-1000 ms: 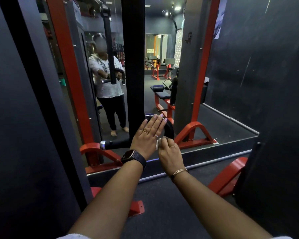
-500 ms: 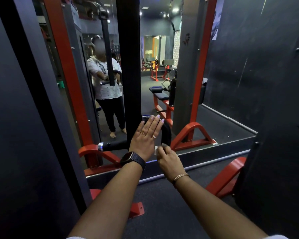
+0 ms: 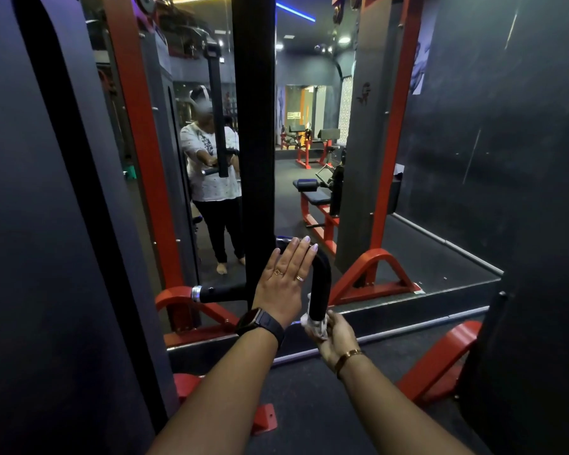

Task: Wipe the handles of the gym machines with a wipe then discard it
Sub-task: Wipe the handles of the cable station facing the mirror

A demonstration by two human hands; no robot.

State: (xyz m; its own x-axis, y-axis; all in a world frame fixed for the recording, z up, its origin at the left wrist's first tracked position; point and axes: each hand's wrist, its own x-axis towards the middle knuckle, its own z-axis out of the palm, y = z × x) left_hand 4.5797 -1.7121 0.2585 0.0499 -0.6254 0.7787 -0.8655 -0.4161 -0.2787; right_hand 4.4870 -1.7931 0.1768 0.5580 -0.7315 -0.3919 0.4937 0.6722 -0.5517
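A black padded handle (image 3: 321, 284) curves down from the machine's black upright post (image 3: 253, 126) in the middle of the view. My left hand (image 3: 284, 280) lies flat with straight fingers against the handle's upper bend. My right hand (image 3: 334, 333) grips a white wipe (image 3: 314, 325) wrapped around the handle's lower end. A second black handle (image 3: 220, 293) with a silver end cap sticks out to the left of the post.
A big mirror (image 3: 309, 159) stands just behind the machine and reflects me and red gym benches. Red frame legs (image 3: 375, 274) and a red foot (image 3: 437, 359) sit on the dark floor. Dark panels close in on the left (image 3: 46, 224) and right (image 3: 539, 290).
My right hand has slid the wipe down the handle toward its lower end. The left hand stays flat on the upper bend. The view has tilted up a little.
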